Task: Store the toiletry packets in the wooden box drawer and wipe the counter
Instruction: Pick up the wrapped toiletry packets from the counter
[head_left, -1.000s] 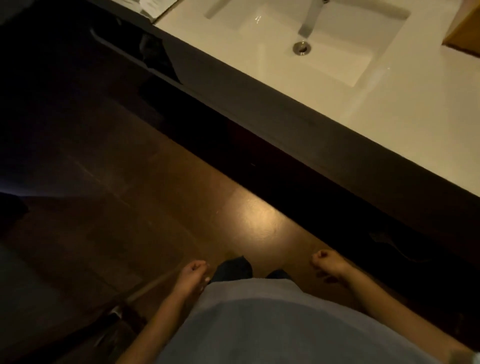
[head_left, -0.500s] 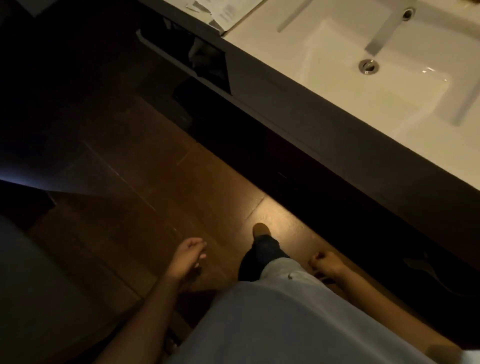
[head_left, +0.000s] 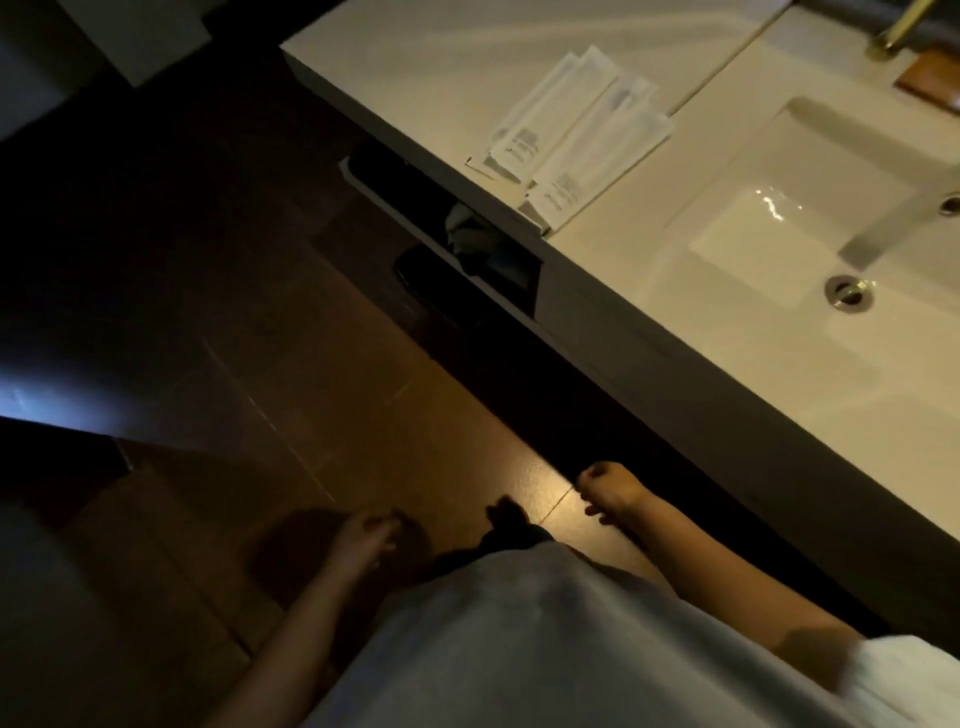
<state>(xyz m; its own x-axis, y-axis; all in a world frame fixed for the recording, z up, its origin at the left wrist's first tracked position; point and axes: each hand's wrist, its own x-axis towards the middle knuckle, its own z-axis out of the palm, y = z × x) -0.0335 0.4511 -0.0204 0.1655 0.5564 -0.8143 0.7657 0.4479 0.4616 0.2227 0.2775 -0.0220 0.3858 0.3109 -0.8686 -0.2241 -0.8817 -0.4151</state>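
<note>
Several white toiletry packets (head_left: 576, 137) lie in a loose overlapping pile on the pale counter (head_left: 415, 57), close to its front edge and left of the sink. A corner of a wooden box (head_left: 932, 85) shows at the top right, behind the basin. My left hand (head_left: 366, 540) hangs low over the dark floor with loosely curled fingers and nothing in it. My right hand (head_left: 610, 491) is a loose fist beside my body, below the counter's dark front, holding nothing. Both hands are far from the packets.
A white sink basin (head_left: 769, 249) with a metal drain (head_left: 849, 292) fills the right side. A brass tap base (head_left: 893, 31) stands at the top right. Under the counter an open shelf holds a crumpled grey cloth (head_left: 470, 234). The floor is dark brown tile (head_left: 363, 405).
The view has swung left along the counter, so the packets have come fully into sight and the sink has shifted right. Both hands stay low at my sides, with nothing picked up.
</note>
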